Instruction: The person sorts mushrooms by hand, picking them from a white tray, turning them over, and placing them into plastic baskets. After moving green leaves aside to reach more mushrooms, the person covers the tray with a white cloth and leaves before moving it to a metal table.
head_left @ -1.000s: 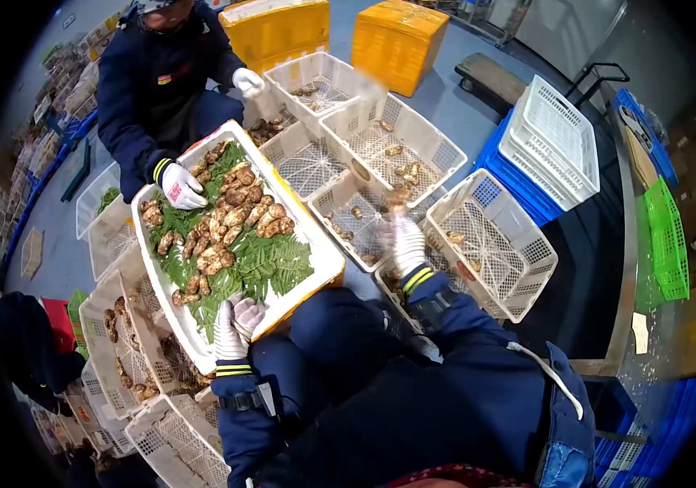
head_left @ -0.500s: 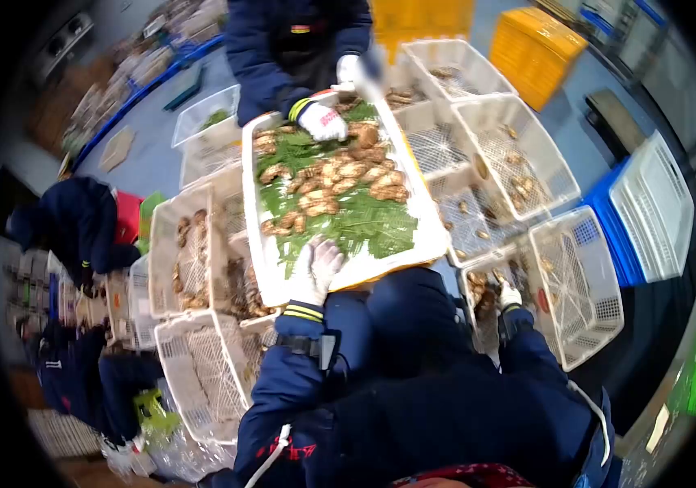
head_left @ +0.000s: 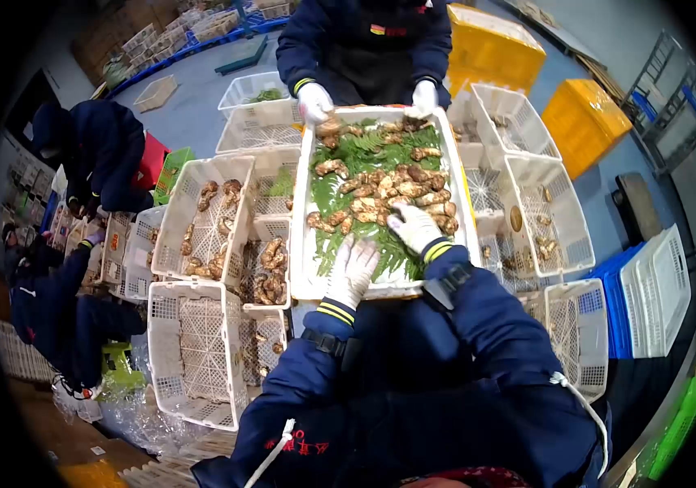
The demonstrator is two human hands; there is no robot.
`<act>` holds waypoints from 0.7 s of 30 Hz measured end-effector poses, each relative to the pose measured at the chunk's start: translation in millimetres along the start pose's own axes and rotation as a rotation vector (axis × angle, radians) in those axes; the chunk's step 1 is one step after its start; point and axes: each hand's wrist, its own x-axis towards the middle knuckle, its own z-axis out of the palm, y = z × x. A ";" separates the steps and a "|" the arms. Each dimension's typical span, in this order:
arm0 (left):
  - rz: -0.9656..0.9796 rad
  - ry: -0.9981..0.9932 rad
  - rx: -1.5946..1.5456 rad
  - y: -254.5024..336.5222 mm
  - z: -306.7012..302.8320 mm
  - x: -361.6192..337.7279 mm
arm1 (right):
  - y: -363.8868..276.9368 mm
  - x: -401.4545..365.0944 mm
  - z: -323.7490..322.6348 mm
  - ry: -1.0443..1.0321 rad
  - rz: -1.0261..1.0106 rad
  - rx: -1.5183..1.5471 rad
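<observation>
A white foam tray [head_left: 302, 259] lies in front of me, lined with green fern leaves [head_left: 327, 191]. Several brown and cream matsutake mushrooms [head_left: 372, 210] are heaped across its middle, caps and stems mixed. My left hand [head_left: 353, 272], in a whitish glove, rests over the tray's near edge with fingers stretched out, holding nothing. On the heap's near right side, my gloved right hand [head_left: 417, 229] has its fingers closed at a mushroom; the fingertips are partly hidden. Across from me, a co-worker's gloved hands [head_left: 314, 102] are at the tray's far edge, one beside a mushroom.
White plastic crates with mushrooms flank the tray on the left [head_left: 201, 224] and right [head_left: 551, 215]. Yellow boxes [head_left: 584, 126] stand at the back right, stacked blue and white crates [head_left: 649, 293] at the right. Two more people [head_left: 87, 154] work at the far left.
My right hand has moved from a crate at the right to the mushrooms on the tray. The co-worker's hand has drawn back to the tray's far edge. The view has shifted.
</observation>
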 end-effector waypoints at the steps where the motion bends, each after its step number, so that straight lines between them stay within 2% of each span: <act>1: -0.010 -0.023 -0.017 1.0 -0.5 -0.9 | -10.5 11.7 9.8 -0.067 0.112 -0.040; 2: -0.021 -0.044 -0.033 2.2 -2.3 -1.3 | -18.1 21.3 17.8 -0.135 0.227 -0.080; 5: -0.039 -0.065 -0.071 3.4 -3.1 -0.3 | -19.7 27.7 33.2 -0.143 0.161 -0.292; 6: -0.049 -0.078 -0.075 2.9 -3.5 -1.6 | -18.2 23.4 32.8 -0.107 0.165 -0.174; 10: -0.073 -0.120 -0.075 3.4 -4.3 -1.1 | -5.2 11.4 18.7 -0.012 -0.052 0.011; 12: -0.067 -0.122 -0.026 2.7 -3.1 -1.1 | -6.2 -4.6 12.3 0.100 -0.172 0.104; 14: -0.068 -0.118 0.028 1.7 -2.9 -0.7 | -16.0 -18.6 1.0 0.109 -0.279 0.194; 17: -0.078 -0.073 0.128 1.7 4.0 -3.7 | -31.4 -39.1 -9.8 0.122 -0.360 0.227; 20: -0.110 -0.151 0.259 2.1 -1.7 1.9 | -32.0 -46.8 -9.1 0.145 -0.486 0.149; 21: -0.080 -0.089 0.280 -0.6 3.4 1.1 | -38.9 -50.1 -17.1 0.116 -0.520 0.066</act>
